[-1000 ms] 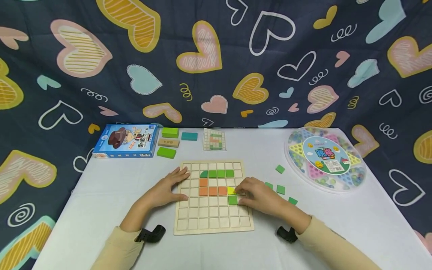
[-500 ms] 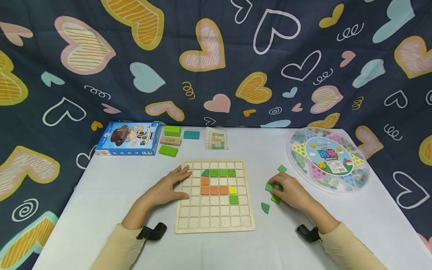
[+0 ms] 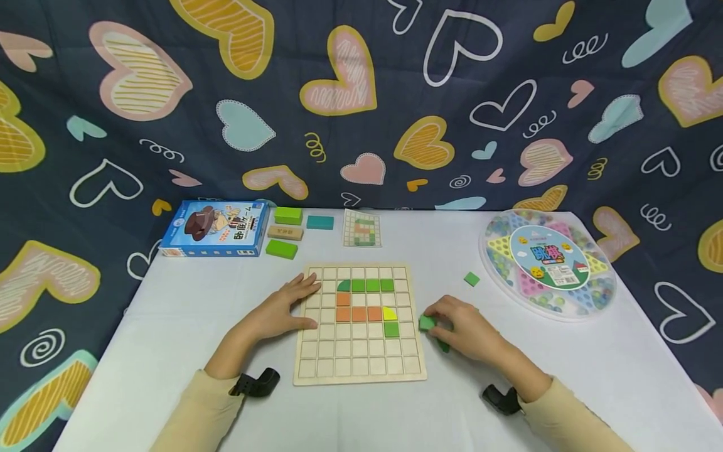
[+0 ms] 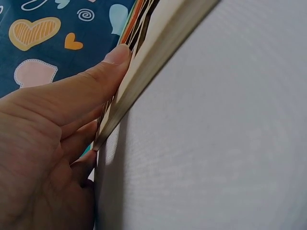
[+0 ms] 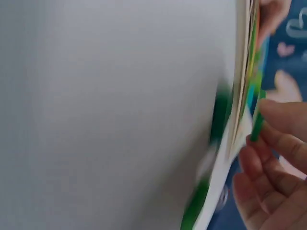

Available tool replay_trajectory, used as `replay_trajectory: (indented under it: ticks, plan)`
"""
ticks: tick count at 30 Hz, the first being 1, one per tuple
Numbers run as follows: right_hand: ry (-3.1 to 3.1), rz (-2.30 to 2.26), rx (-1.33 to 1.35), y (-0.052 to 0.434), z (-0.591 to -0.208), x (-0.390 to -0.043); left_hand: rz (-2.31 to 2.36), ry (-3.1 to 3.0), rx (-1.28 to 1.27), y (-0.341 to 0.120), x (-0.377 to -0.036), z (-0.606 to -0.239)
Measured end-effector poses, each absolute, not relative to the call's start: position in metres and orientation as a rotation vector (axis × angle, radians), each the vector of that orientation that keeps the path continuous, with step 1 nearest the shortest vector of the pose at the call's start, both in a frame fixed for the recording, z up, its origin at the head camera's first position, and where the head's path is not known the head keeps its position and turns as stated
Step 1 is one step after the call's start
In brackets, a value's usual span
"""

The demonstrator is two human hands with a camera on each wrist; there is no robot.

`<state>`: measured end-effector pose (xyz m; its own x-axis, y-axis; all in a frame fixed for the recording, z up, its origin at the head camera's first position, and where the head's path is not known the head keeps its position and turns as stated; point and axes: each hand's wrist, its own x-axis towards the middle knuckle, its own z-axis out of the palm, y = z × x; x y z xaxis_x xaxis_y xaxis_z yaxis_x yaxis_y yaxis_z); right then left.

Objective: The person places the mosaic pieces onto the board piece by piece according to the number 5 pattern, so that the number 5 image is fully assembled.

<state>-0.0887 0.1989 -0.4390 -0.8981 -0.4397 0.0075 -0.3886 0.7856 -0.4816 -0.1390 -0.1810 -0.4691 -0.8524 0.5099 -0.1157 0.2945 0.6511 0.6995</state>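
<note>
- Resting flat, fingers straight, the left hand [image 3: 280, 312] touches the wooden board [image 3: 359, 370] at its left edge.
- Ten tiles sit on the board: five green, four orange, one yellow.
- Just right of the board, the right hand [image 3: 464, 328] pinches one green tile [image 3: 426, 322].
- One loose green tile [image 3: 471, 279] lies farther right.

Board [image 3: 359, 370] lies centre; box [image 3: 214, 229] behind-left; round tray [image 3: 546, 263] right.

A pale, matt wooden grid board [image 3: 359, 370] was laid on a smooth white cloth [image 3: 169, 314]; a glossy clear plastic case [image 3: 546, 263] was seen nearby.
</note>
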Motion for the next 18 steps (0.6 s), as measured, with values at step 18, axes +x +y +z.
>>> replay_trajectory:
  ticks: [18]
  plan:
    - [2.757,-0.733,-0.99,0.158,-0.445,-0.069,1.012,2.567,0.644,-0.18,-0.141,-0.471]
